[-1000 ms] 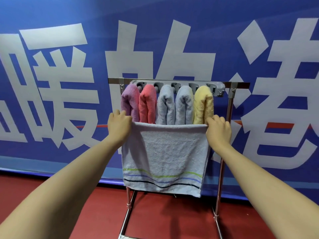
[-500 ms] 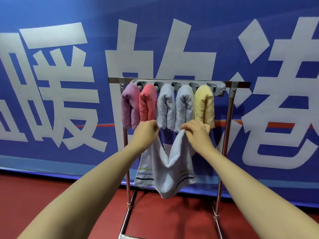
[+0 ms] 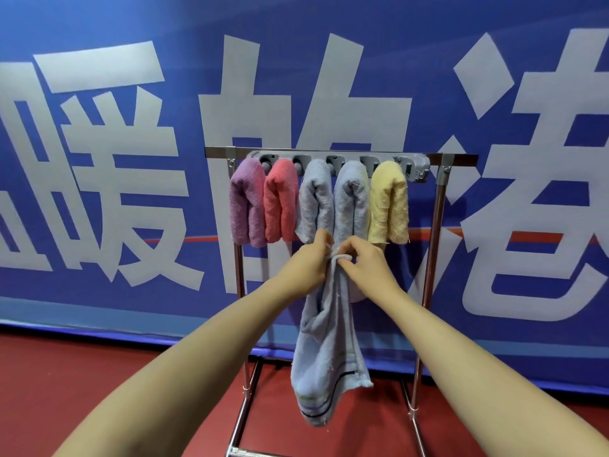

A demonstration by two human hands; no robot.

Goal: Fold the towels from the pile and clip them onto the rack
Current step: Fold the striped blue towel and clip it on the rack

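Folding step: your left hand (image 3: 304,263) and right hand (image 3: 365,263), fingers closed, pinch the pale blue towel (image 3: 324,354) together, hanging just below the rack (image 3: 440,209). Next probably: fold again, find a free clip.

One head-worn view — forward and slightly down, close to the rack (image 3: 440,206) — no second view.
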